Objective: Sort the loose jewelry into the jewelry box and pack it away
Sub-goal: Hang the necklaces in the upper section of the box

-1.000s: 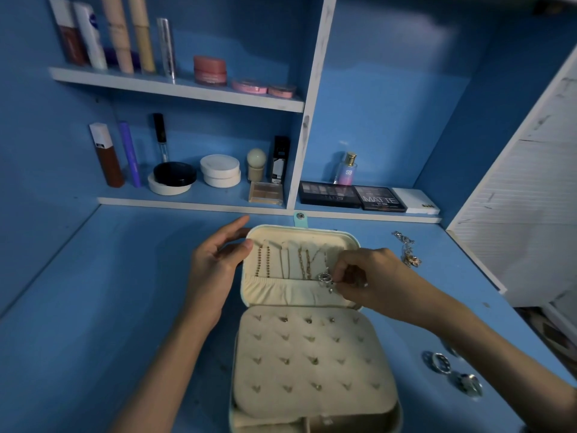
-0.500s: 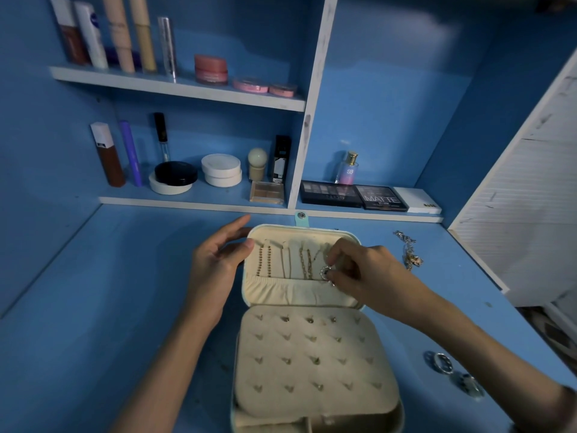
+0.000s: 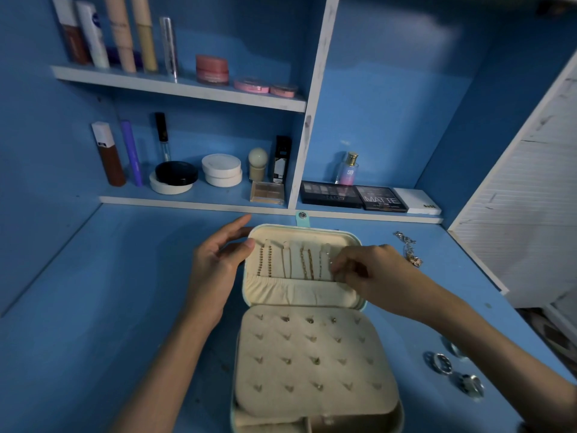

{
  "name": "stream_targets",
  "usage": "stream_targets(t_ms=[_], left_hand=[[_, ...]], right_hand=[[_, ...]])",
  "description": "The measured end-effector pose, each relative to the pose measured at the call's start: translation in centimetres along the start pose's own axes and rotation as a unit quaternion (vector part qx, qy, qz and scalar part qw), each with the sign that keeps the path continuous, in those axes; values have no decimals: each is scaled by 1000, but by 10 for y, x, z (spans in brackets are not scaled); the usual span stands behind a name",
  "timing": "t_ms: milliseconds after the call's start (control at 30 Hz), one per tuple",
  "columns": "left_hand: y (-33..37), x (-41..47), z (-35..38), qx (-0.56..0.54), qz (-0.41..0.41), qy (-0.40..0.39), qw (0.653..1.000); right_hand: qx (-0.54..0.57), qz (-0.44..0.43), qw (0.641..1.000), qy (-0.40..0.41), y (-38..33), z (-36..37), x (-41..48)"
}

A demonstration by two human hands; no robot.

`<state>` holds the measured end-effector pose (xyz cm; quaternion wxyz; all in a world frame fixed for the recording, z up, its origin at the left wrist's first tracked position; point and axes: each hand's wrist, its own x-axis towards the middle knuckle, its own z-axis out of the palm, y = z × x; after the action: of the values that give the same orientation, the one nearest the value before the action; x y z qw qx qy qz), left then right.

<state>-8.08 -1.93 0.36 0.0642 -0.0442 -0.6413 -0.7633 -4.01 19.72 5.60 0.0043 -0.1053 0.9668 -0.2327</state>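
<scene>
Jewelry box (image 3: 312,354) open between hands: left hand (image 3: 215,273) spread on lid edge, right hand (image 3: 371,276) pinching inside lid.

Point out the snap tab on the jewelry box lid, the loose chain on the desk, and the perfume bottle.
snap tab (image 3: 302,219): head view, on its round metal snap.
loose chain (image 3: 409,250): head view, on its middle links.
perfume bottle (image 3: 347,172): head view, on its pink glass body.

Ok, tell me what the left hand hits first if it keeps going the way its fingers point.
Probably the jewelry box lid: the left hand points up-right with its thumb already at the lid's left rim. Depth is unclear; the longer fingers might pass behind it.
</scene>
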Motion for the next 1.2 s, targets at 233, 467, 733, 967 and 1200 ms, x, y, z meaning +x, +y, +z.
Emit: stream_targets(t_ms=[233,467,733,967,1200], left_hand=[[-2,1,-1,0,4,-3,1000],[-1,1,0,-6,6,-4,1000],[-2,1,0,-7,6,-4,1000],[-1,1,0,-6,8,-4,1000],[-2,1,0,-4,8,-2,1000]], right_hand=[[-16,17,1000,-15,-4,-5,1],[-56,27,996,-64,-5,-4,1],[-87,-10,989,-117,-3,-5,3],[-22,5,995,-94,1,-5,3],[-58,-14,992,-108,1,-4,3]])
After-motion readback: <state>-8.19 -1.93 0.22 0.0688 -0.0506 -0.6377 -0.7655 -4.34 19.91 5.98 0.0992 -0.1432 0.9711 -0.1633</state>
